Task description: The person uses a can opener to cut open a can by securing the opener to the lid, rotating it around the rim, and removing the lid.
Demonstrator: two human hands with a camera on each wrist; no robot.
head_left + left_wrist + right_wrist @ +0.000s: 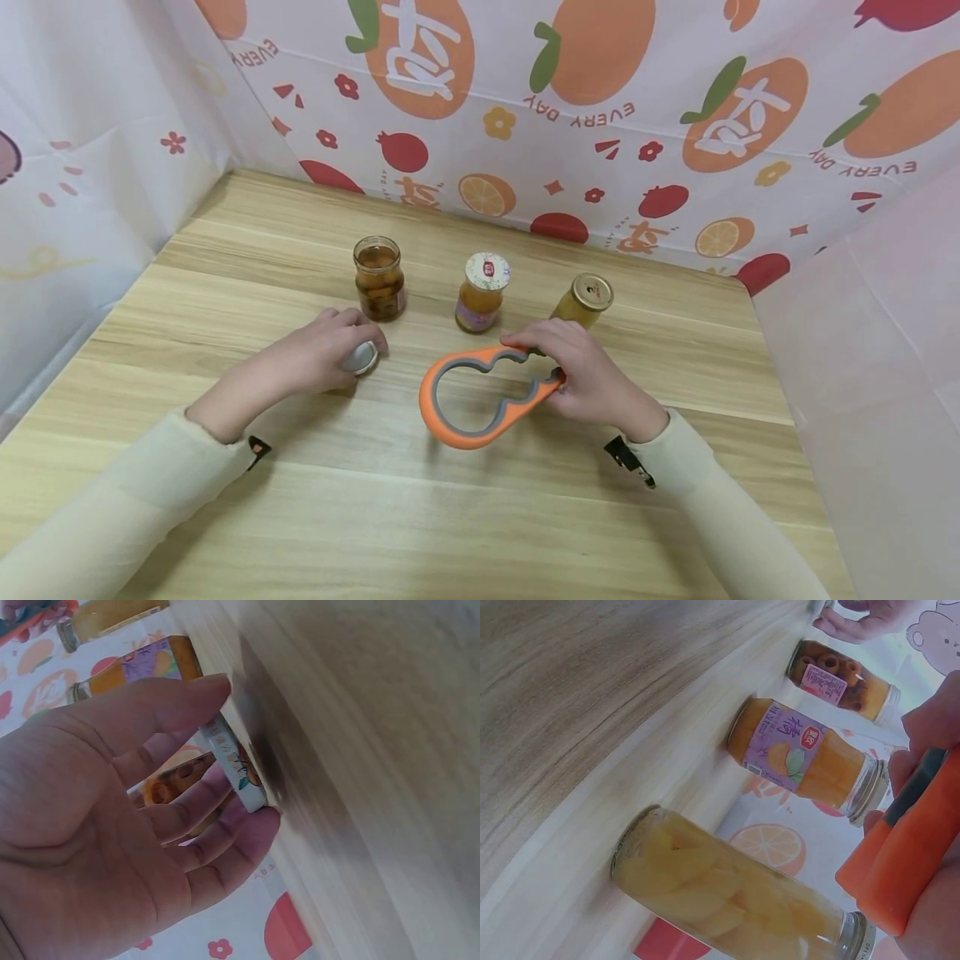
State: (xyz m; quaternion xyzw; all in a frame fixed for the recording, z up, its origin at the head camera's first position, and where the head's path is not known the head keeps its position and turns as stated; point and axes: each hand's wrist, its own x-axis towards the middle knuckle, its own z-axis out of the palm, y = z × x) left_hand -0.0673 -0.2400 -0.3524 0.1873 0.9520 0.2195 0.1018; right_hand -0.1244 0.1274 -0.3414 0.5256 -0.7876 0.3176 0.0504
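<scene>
My left hand point(322, 352) pinches a white jar lid point(238, 765) by its edge, just at the tabletop. Behind that hand is a lidless glass jar point(379, 283) with dark brown fruit in liquid. The right hand point(577, 371) grips the handles of an orange and grey jar opener point(467, 442), held above the table with its wide loop toward the left. A jar with a purple label point(784, 750) and a white patterned lid point(487, 272) stands beyond the opener. Partly behind the right hand is a jar of pale yellow fruit point(720, 889) with a gold lid point(592, 292).
The wooden table point(480, 525) backs onto a fruit-printed curtain point(525, 125). Plain pale sheeting point(862, 333) hangs along the right side, and another printed sheet point(67, 150) is on the left. The jars stand in a row toward the back.
</scene>
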